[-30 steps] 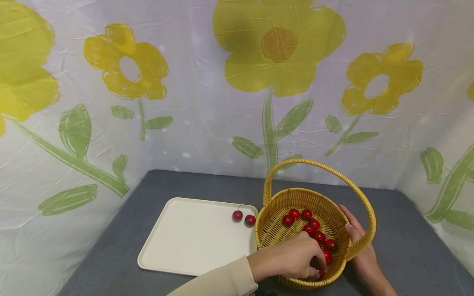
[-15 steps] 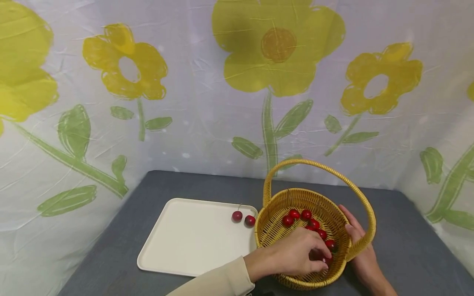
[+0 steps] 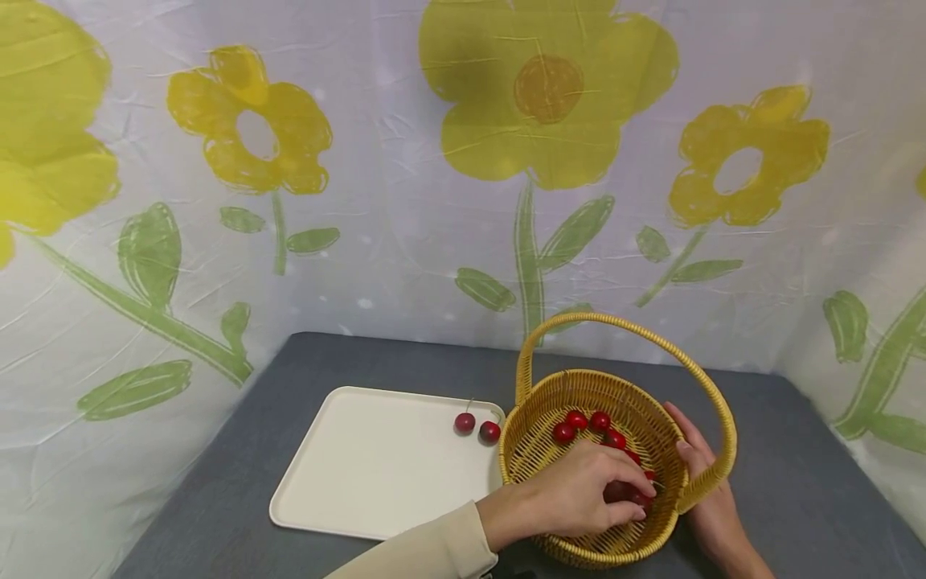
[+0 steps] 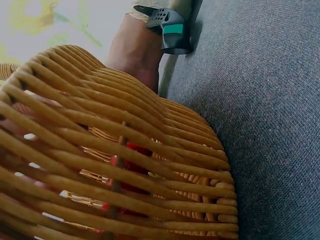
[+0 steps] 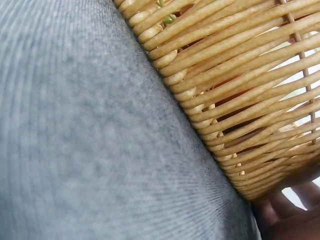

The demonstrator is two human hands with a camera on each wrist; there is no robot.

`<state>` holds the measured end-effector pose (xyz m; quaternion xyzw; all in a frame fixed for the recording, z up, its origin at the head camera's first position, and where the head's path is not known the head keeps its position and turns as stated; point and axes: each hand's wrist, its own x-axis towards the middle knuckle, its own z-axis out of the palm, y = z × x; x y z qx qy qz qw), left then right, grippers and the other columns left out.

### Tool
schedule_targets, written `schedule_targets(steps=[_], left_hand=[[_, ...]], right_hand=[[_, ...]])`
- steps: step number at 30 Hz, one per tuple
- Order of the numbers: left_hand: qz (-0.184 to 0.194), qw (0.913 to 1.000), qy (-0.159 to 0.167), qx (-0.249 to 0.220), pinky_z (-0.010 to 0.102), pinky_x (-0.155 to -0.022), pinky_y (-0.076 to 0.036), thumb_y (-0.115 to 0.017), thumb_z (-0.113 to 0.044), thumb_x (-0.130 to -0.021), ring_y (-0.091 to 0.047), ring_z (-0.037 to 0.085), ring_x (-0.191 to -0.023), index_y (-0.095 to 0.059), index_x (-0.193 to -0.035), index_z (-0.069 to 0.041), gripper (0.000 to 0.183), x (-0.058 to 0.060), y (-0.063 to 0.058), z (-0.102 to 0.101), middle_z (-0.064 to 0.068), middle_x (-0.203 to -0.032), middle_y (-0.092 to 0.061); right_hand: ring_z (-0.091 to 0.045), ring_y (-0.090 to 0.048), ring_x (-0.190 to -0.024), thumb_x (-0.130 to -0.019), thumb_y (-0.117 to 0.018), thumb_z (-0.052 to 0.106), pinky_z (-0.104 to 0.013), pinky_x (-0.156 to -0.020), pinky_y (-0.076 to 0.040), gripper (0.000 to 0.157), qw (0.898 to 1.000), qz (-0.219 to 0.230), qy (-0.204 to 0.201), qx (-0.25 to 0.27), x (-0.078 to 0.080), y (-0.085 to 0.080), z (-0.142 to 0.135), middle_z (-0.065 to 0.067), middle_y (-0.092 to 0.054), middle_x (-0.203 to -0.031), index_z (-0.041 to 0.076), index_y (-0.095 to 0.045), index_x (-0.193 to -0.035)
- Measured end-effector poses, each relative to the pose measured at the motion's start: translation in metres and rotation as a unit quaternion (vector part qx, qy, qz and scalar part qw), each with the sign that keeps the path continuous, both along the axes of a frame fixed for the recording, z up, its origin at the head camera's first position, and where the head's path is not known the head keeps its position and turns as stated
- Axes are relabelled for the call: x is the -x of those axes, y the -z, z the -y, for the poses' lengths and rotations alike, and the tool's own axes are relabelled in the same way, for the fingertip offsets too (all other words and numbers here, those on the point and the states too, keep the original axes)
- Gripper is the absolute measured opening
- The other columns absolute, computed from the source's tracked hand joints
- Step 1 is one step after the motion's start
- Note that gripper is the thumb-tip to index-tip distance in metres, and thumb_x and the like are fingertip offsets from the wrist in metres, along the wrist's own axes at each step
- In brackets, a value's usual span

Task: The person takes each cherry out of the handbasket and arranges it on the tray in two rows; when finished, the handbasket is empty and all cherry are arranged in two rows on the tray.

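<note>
Where wicker [image 4: 150, 132] crosses, cherries [image 4: 138, 148] are half-hidden.

White backdrop [image 3: 391, 233], yellow printed flowers [image 3: 548, 92], grey tabletop [image 3: 405, 366]

worktop [image 3: 224, 482]: dark grey, woven-looking | backdrop [image 3: 391, 241]: pale, creased, beyond far, left and right edges | pattern: yellow flowers [image 3: 550, 88], green leaves [image 3: 133, 392]

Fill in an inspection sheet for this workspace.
Surface: grey table, fabric-like in the wrist views.
Job's things: basket with red cherries inside; tray beside it, two cherries near its far right corner.
Clutter: nothing seen.
Left hand: in the basket, fingers curled round cherries, partly hidden.
Right hand: holds the basket's right side.
Cables: nothing seen.
Surroundings: flower-print backdrop.
</note>
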<state>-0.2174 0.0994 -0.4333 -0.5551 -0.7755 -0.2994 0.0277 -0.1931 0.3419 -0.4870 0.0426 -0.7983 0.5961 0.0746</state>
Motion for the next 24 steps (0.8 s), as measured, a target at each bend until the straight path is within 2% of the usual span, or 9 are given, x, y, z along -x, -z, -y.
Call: schedule_targets(steps=[4,8,11,14,17,24], left_hand=[[0.027,0.9992,0.008,-0.027,0.002,-0.085,-0.05,-0.079,-0.022,-0.102,-0.064,-0.013,-0.1,-0.082,-0.127,-0.014,0.026,0.001,-0.001,0.001,-0.006,-0.121,-0.082],[0.058,0.9964,0.0,-0.062,0.003,-0.083,-0.052,-0.081,-0.02,-0.101,-0.063,-0.016,-0.099,-0.082,-0.126,-0.015,0.025,-0.002,-0.002,0.004,-0.006,-0.12,-0.082],[0.11,0.9901,-0.009,-0.088,0.005,-0.083,-0.055,-0.082,-0.018,-0.1,-0.064,-0.021,-0.096,-0.083,-0.125,-0.015,0.025,-0.005,-0.005,0.006,-0.005,-0.118,-0.083],[0.16,0.9811,-0.012,-0.109,0.009,-0.083,-0.058,-0.081,-0.014,-0.1,-0.068,-0.019,-0.096,-0.083,-0.126,-0.014,0.026,-0.009,-0.009,0.012,-0.004,-0.118,-0.084],[0.198,0.9721,-0.008,-0.126,0.013,-0.087,-0.06,-0.08,-0.012,-0.099,-0.07,-0.014,-0.103,-0.083,-0.127,-0.011,0.028,-0.01,-0.015,0.022,0.0,-0.121,-0.084],[0.237,0.958,-0.016,-0.161,0.018,-0.099,-0.059,-0.081,-0.013,-0.098,-0.071,-0.006,-0.116,-0.082,-0.128,-0.01,0.03,-0.009,-0.032,0.065,0.005,-0.126,-0.082]], right_hand=[[0.017,-0.049,-0.134,-0.122,-0.024,0.036,-0.007,-0.099,-0.051,0.055,1.0,0.002,0.009,-0.007,0.0,-0.001,0.001,-0.018,-0.03,-0.175,0.025,-0.024,-0.176],[0.017,-0.048,-0.133,-0.122,-0.024,0.038,-0.007,-0.098,-0.05,0.055,1.0,0.006,0.013,-0.014,-0.001,0.0,0.001,-0.016,-0.03,-0.175,0.027,-0.024,-0.176],[0.015,-0.051,-0.133,-0.122,-0.023,0.04,-0.01,-0.097,-0.053,0.056,1.0,0.013,0.01,-0.002,-0.001,0.002,0.0,-0.016,-0.03,-0.174,0.025,-0.023,-0.176],[0.014,-0.052,-0.132,-0.122,-0.022,0.04,-0.012,-0.096,-0.055,0.057,1.0,0.021,0.008,0.013,-0.001,0.003,0.0,-0.016,-0.03,-0.174,0.022,-0.022,-0.176],[0.015,-0.049,-0.133,-0.122,-0.022,0.041,-0.01,-0.097,-0.053,0.058,0.999,0.028,0.01,0.012,0.001,0.003,0.001,-0.016,-0.03,-0.174,0.021,-0.021,-0.177],[0.018,-0.045,-0.133,-0.122,-0.021,0.038,-0.005,-0.098,-0.048,0.057,0.999,0.027,0.016,0.008,0.001,0.003,0.002,-0.019,-0.027,-0.176,0.019,-0.022,-0.176]])
